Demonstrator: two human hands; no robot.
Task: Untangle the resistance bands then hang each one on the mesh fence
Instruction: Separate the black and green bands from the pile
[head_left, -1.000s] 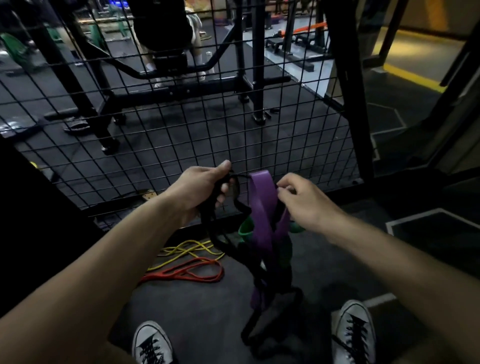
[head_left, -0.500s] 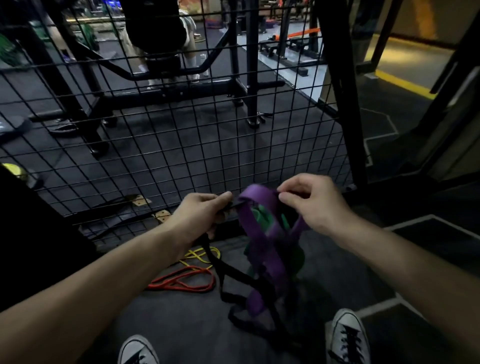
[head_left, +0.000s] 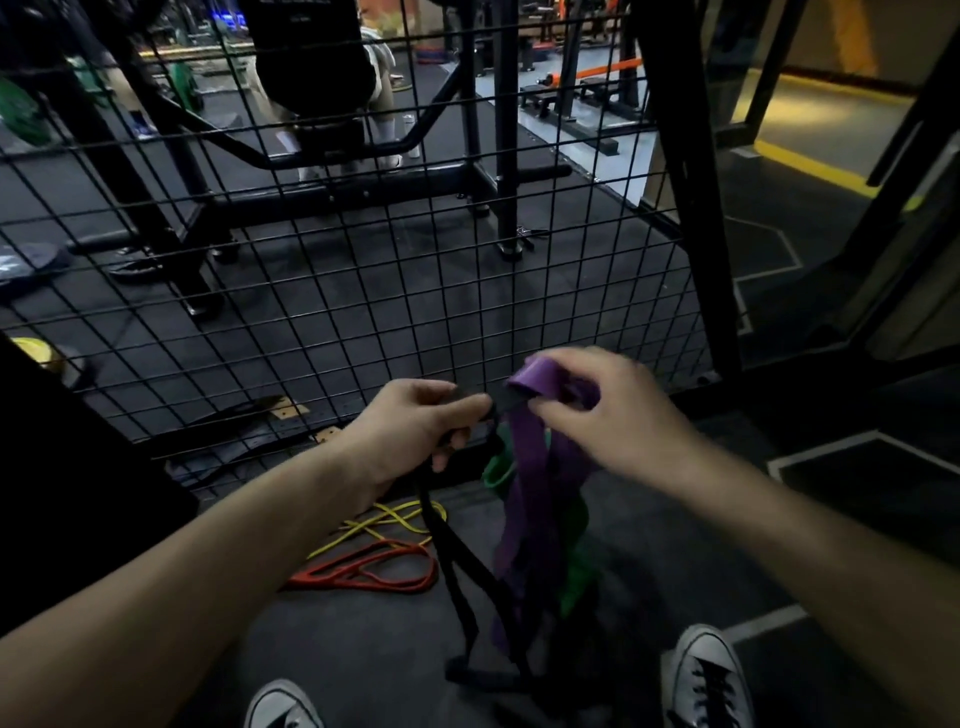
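Observation:
A tangle of bands hangs between my hands in front of the black mesh fence (head_left: 363, 291). My left hand (head_left: 415, 431) grips the black band (head_left: 457, 577), which droops in loops to the floor. My right hand (head_left: 602, 410) pinches the top fold of the wide purple band (head_left: 530, 499). A green band (head_left: 574, 566) is wound in with the purple one and partly hidden behind it. On the floor to the left lie a yellow band (head_left: 384, 522) and a red band (head_left: 374, 571), apart from the tangle.
My two white-toed sneakers (head_left: 709, 680) stand at the bottom edge. A thick black post (head_left: 685, 208) bounds the mesh on the right. Beyond the fence stand a squat rack (head_left: 483, 171) and a person's legs. A dark block fills the left edge.
Both hands have dropped lower in front of the fence and drawn slightly apart. The purple band's top fold has shifted right with my right hand; the black band stays in my left.

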